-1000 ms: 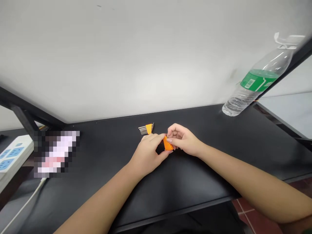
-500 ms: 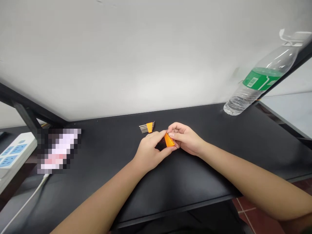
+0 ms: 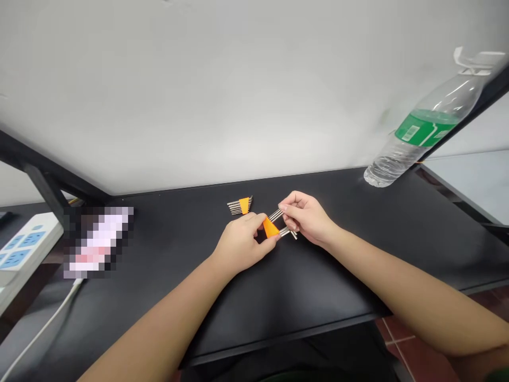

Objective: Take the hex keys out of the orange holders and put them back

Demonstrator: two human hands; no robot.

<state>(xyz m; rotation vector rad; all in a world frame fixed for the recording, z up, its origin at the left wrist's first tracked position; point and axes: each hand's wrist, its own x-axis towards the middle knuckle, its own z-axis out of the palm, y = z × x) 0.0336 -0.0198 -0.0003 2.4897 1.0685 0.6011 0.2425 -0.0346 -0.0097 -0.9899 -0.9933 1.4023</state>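
My left hand [image 3: 243, 239] grips an orange plastic hex key holder [image 3: 271, 228] between thumb and fingers. Several metal hex keys [image 3: 284, 231] stick out of its right side. Just right of it, my right hand [image 3: 305, 216] pinches the ends of the upper hex keys [image 3: 275, 214] between thumb and fingertips. How many keys the fingers hold is hidden. Behind my left hand, a second orange holder [image 3: 244, 206] lies on the black table [image 3: 191, 223], with a row of hex keys through it.
A clear water bottle [image 3: 425, 127] with a green label stands at the back right. On the left lie a pixelated phone-like object [image 3: 99, 241] with a white cable [image 3: 47, 323] and a white power strip [image 3: 24, 246]. A grey wall [image 3: 238, 95] rises behind the table.
My right hand has drawn slightly right and away from my left. Metal hex keys now show between the orange holder and my right fingers. The second holder stays put.
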